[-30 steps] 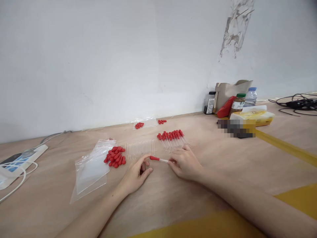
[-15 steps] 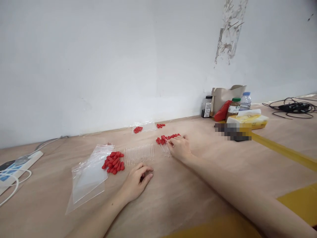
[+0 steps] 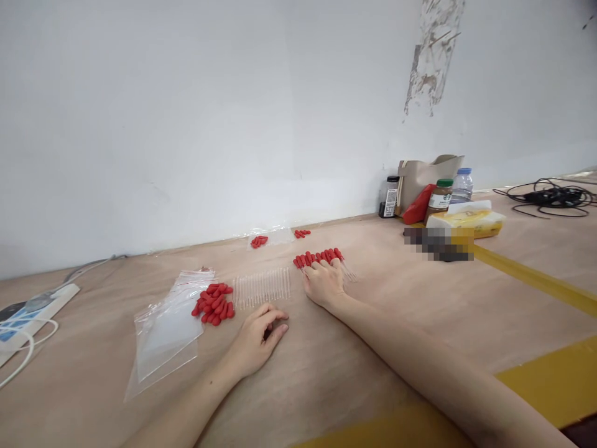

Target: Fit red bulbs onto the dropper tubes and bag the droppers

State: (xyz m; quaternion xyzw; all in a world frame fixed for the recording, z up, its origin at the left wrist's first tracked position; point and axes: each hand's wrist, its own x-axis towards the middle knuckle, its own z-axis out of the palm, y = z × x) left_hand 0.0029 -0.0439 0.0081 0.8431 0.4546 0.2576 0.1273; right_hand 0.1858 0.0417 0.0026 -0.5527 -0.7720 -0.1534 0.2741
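The wall (image 3: pixel 186 124) is placed behind the tubes (image 3: pixel 261 288), its paint peeled high up to their right; the table (image 3: pixel 396 286), on which the tubes are laid in a row, is crossed by yellow tape (image 3: pixel 555 382) well to their right and in front. Far left of the tubes, a power strip (image 3: pixel 53 311) is laid; to their right and well behind, a beige bag (image 3: pixel 417 180) is stood; to their left, clear bags (image 3: pixel 175 333) are spread, overlapping; far to their right, black cable (image 3: pixel 557 198) is heaped, and between it and the tubes a tissue pack (image 3: pixel 471 225) is set.

In front of the tubes, the left hand (image 3: pixel 259 341) is rested apart from them, its fingers curled, the thumb kept apart from the forefinger; just right of the tubes, the right hand (image 3: pixel 325 285) is laid over the stems of the droppers (image 3: pixel 321 256); its fingertips are partly hidden, so whether anything is pinched cannot be told. Right of the tubes, the droppers are lined up side by side, red ends pointed away; just left of the tubes, loose red bulbs (image 3: pixel 214 305) are piled.
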